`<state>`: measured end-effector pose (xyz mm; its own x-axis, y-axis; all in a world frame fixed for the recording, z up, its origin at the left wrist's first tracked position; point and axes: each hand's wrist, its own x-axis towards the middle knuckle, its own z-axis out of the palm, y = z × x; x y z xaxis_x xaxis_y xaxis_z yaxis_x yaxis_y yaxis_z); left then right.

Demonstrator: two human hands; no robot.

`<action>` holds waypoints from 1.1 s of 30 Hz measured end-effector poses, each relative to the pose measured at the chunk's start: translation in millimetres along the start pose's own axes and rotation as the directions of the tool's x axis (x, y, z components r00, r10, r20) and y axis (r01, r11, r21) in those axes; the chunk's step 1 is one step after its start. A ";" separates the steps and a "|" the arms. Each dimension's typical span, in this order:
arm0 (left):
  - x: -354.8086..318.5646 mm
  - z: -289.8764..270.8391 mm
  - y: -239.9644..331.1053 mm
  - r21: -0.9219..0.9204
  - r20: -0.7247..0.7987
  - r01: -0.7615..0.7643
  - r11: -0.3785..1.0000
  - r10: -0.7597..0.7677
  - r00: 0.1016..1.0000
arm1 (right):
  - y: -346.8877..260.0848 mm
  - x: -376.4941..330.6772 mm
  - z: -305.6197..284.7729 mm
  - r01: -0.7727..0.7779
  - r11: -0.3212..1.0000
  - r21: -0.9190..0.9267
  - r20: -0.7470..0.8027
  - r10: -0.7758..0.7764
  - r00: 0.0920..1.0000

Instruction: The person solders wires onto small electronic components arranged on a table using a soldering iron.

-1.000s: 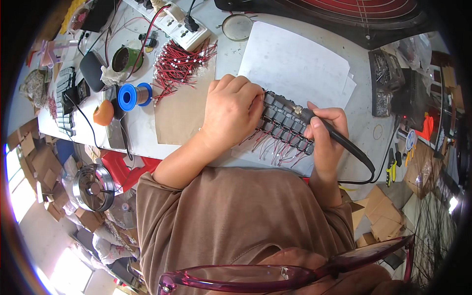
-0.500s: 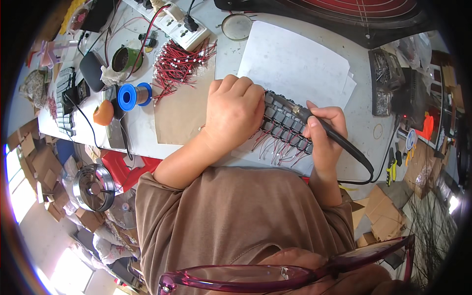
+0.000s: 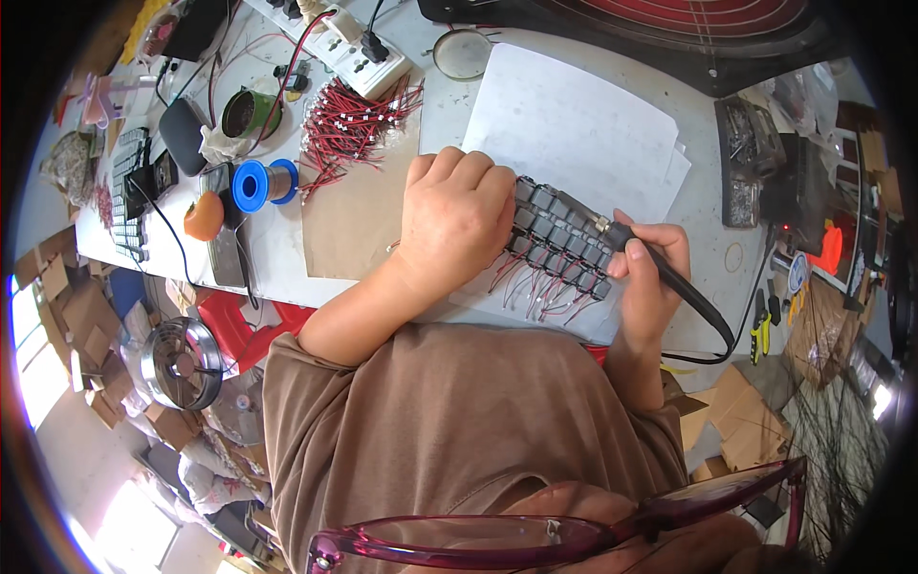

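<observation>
My right hand (image 3: 646, 287) grips a soldering iron (image 3: 681, 284) like a pen, its metal end over the right part of a block of small black parts (image 3: 559, 230) set in rows. Thin red and black wires (image 3: 545, 295) trail from the block's near side. At the block's left end my left hand (image 3: 457, 206) is closed, knuckles up; its fingertips and anything in them are hidden. A small wire end (image 3: 392, 247) pokes out beside the left wrist. White paper sheets (image 3: 574, 115) lie beyond the block.
A heap of red-black wires with white connectors (image 3: 349, 134) lies on brown cardboard (image 3: 349, 239). Left of it are a blue solder spool (image 3: 252, 186), an orange fruit-like object (image 3: 204, 217) and a green tin (image 3: 247, 115). A power strip (image 3: 368, 67) and red-grilled fan (image 3: 708, 24) stand at the back.
My right hand has drawn the soldering iron slightly to the right and toward me, uncovering more of the block. My left hand has stayed in place.
</observation>
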<state>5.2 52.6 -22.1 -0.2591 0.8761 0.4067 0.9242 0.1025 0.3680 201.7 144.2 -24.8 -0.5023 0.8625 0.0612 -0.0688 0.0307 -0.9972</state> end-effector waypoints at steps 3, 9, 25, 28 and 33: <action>-1.5 0.6 -0.4 -0.003 0.011 0.007 1.000 -0.007 1.000 | 0.3 -0.6 0.2 -0.018 0.999 0.029 -0.017 0.019 1.000; -1.3 2.9 -1.2 -0.035 -0.048 -0.030 0.999 0.028 0.998 | 3.4 0.1 5.7 0.030 1.000 0.005 0.005 -0.030 1.000; 1.8 4.3 3.3 -0.135 0.050 0.042 0.990 -0.036 0.998 | 4.4 -0.8 5.9 0.060 0.997 -0.038 0.063 -0.057 0.996; 1.1 4.2 3.7 -0.150 0.059 0.064 0.987 -0.056 0.997 | 4.4 -1.3 5.8 0.040 0.998 -0.056 0.065 -0.036 0.997; 0.5 5.6 4.3 -0.161 0.058 0.074 0.984 -0.065 0.996 | 9.6 -2.1 4.3 0.117 0.988 -0.102 0.105 -0.106 0.989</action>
<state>10.6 56.2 -25.0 -0.3023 0.8932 0.3329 0.8453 0.0898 0.5267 198.4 140.5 -34.3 -0.5802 0.7963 0.1711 -0.0391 0.1826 -0.9824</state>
